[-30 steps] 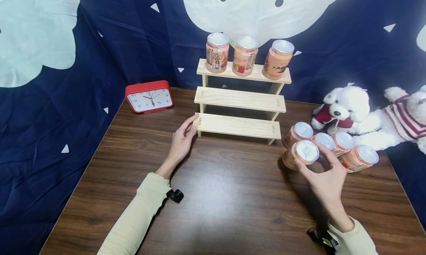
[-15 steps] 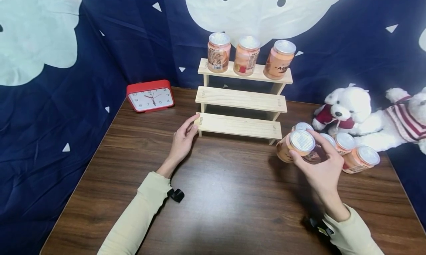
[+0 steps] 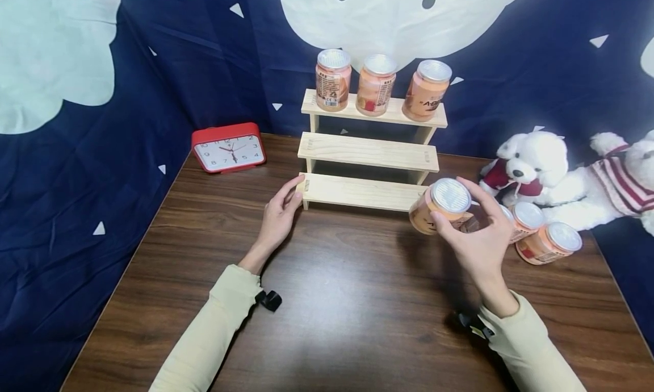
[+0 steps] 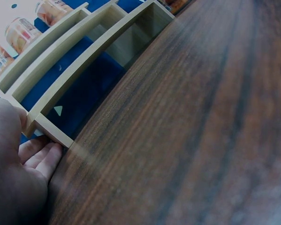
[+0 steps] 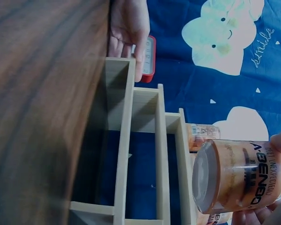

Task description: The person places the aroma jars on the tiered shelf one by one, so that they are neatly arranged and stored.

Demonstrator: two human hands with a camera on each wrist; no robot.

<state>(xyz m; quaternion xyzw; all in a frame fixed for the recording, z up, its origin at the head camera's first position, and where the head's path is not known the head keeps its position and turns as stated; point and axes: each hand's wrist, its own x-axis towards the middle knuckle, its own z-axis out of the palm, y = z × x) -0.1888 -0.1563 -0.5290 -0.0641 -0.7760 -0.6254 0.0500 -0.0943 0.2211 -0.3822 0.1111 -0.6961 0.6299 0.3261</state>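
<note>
My right hand (image 3: pixel 482 241) grips an orange-labelled plastic jar (image 3: pixel 438 203) with a silvery lid, thumb on one side and fingers on the other. The jar is raised over the table, overlapping the right end of the lowest step in the head view. Its dark lettering faces the camera in the right wrist view. At the left end of a three-step wooden display stand (image 3: pixel 363 192), my left hand (image 3: pixel 280 215) holds the lowest step. In the left wrist view its thumb lies on the step's corner, with fingers (image 4: pixel 42 157) curled by the leg.
Three similar jars (image 3: pixel 377 88) stand on the top step. More jars (image 3: pixel 549 245) are grouped at the right, partly behind my right hand. White plush toys (image 3: pixel 536 159) sit behind them. A red alarm clock (image 3: pixel 230 147) stands left of the stand, before a blue curtain (image 3: pixel 204 51).
My right hand has lifted the jar away from the group and carried it left and up toward the lowest step. My left hand has stayed at the stand's end.
</note>
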